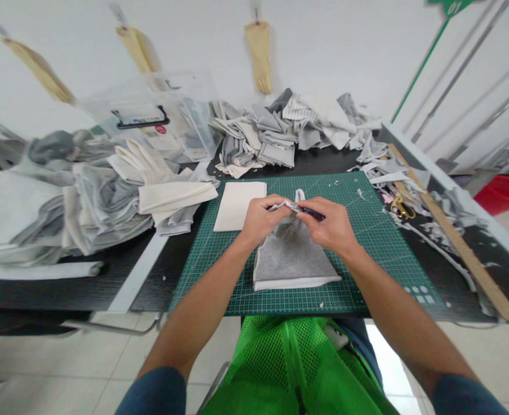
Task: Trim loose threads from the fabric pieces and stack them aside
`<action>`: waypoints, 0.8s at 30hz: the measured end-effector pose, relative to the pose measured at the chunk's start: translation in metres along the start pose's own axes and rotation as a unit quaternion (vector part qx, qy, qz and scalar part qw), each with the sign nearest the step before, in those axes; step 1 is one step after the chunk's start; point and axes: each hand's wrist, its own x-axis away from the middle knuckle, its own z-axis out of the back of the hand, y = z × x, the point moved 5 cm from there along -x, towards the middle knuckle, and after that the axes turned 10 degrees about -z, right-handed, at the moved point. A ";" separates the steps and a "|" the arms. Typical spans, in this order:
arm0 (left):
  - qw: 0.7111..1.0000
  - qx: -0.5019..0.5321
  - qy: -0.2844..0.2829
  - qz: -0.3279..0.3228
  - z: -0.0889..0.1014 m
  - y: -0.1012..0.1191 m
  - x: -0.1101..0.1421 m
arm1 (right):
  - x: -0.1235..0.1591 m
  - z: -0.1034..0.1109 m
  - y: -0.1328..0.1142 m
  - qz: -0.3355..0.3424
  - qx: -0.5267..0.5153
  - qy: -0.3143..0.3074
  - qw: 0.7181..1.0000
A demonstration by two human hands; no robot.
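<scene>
A piece of grey cloth (297, 262) with a white bottom edge lies on the green cutting mat (379, 253), its upper end gathered and raised. My left hand (260, 218) is closed, pinching that raised edge. Closed as well, my right hand (330, 222) grips a slim dark-handled tool (313, 213) that looks like a small knife. Its tip meets the cloth between both hands, where fingers partly hide it. Behind the hands a narrow loop of light cloth (300, 195) stands up. A cream rectangular sheet (236, 202) rests on the mat beside my left hand.
Piles of grey and white cloth lie left (94, 202) and at the back (258, 138). A clear plastic box (150, 124) stands behind the left pile. To the right are gold-handled scissors (402, 207), cloth scraps and a long wooden ruler (457, 236). Yellow gloves (259, 57) hang on the wall.
</scene>
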 end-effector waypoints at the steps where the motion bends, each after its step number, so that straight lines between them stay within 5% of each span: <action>1: 1.000 0.000 -0.001 -0.004 0.000 0.000 0.000 | 0.000 0.000 0.000 0.003 -0.002 0.004 1.000; 24: 0.998 -0.011 -0.029 -0.056 0.001 -0.003 0.001 | 0.001 0.002 -0.001 0.010 0.002 0.015 1.000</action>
